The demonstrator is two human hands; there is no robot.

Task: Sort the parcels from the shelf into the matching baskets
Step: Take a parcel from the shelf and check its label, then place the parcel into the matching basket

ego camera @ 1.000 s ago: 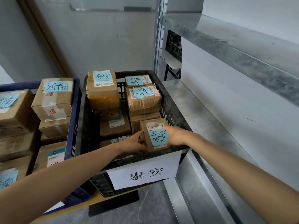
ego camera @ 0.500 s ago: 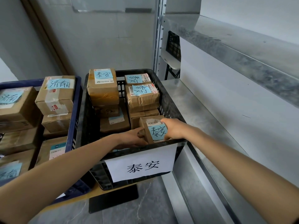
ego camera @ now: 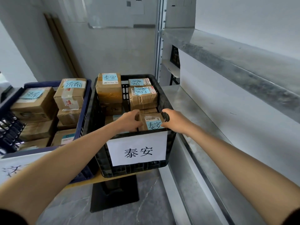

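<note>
As two bare arms reached in from 6 o'clock, the view ran from left to right as follows. At 9 o'clock stood a blue basket holding at least five brown parcels, two of them topped with blue notes reading 济南. Just beside it on its right stood a black basket, with a white sign reading 泰安 on its front wall. It held at least six parcels, four of them with blue notes reading 泰安.

One of those four, a small parcel, sat in the near right corner, at about 5 o'clock inside the black basket and just behind the front wall. The left grip curled round its 9 o'clock side and the right grip curled round its 3 o'clock side. Both touched it, so neither was nearer. Its top looked close to square, with no clear long axis. Whether its underside rested on anything was hidden.

Since note and sign matched, letting go probably came next, each grip drawing outward. At 3 o'clock ran a grey metal shelf.
</note>
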